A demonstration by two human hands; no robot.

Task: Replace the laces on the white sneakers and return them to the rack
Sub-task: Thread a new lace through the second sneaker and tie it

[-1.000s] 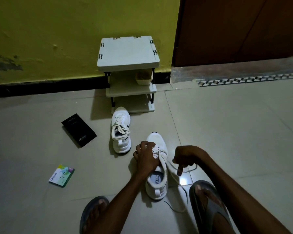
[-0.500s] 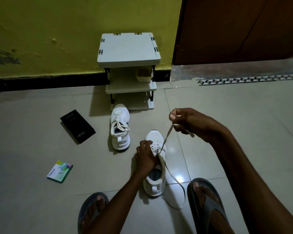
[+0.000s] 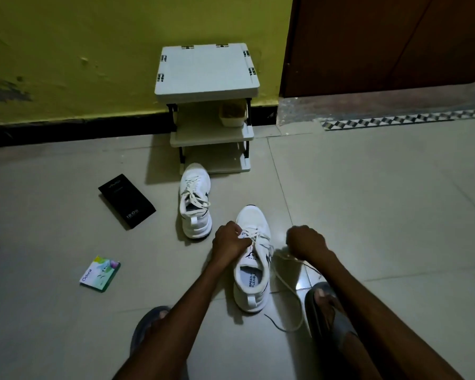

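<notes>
Two white sneakers, toes and long axes toward the one rack [image 3: 206, 69]. The left hand [image 3: 231, 239] fingers pinch the near sneaker [image 3: 251, 272] by its laces [image 3: 255, 235]; the far sneaker [image 3: 195, 201] lies beyond them. The right hand [image 3: 306, 242] fingers curl round the loose lace [image 3: 287, 283].

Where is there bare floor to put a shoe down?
Bare tiles spread right of the rack and the near sneaker, up to the door sill. A smaller patch lies between black box and green packet. Crowded around left hand, right hand, lace.

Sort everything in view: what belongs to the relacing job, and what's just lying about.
Job:
near sneaker
lace
far sneaker
rack

Lying about:
black box
green packet
tub on the rack's middle shelf
</notes>
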